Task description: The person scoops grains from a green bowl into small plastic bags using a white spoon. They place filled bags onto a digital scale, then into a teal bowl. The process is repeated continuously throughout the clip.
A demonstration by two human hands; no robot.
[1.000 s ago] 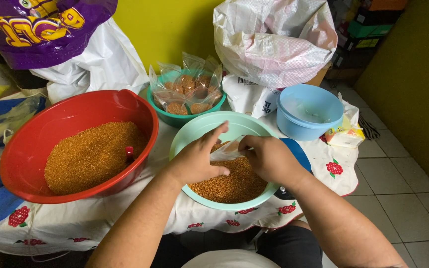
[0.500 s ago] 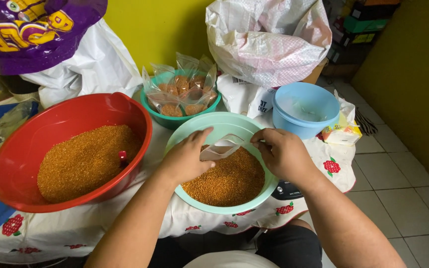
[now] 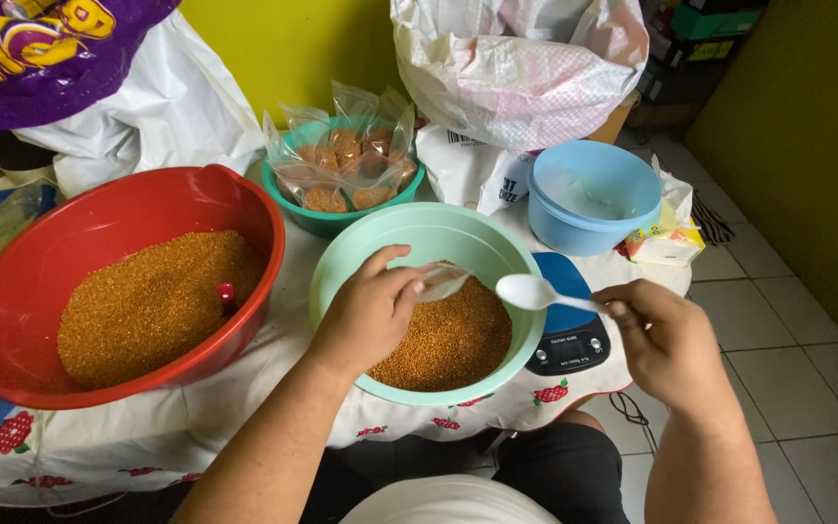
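Note:
My left hand (image 3: 369,309) holds a small clear plastic bag (image 3: 445,281) over the mint-green bowl (image 3: 419,233), which is partly filled with orange-brown granules (image 3: 453,340). My right hand (image 3: 666,340) grips a white plastic spoon (image 3: 531,291) by its handle, the spoon's bowl pointing left toward the bag, just over the green bowl's right rim. The spoon looks empty. The green bowl rests on a blue kitchen scale (image 3: 564,335).
A big red bowl (image 3: 196,199) of the same granules, with a red scoop handle (image 3: 226,294) in it, stands at left. Behind are a teal bowl (image 3: 327,221) of filled bags, a light-blue bowl (image 3: 594,199), white sacks (image 3: 521,58) and a purple bag (image 3: 31,58). Tiled floor lies to the right.
My right hand has drawn back to the right and now holds the white spoon. My left hand keeps the bag over the green bowl. The view shifted slightly.

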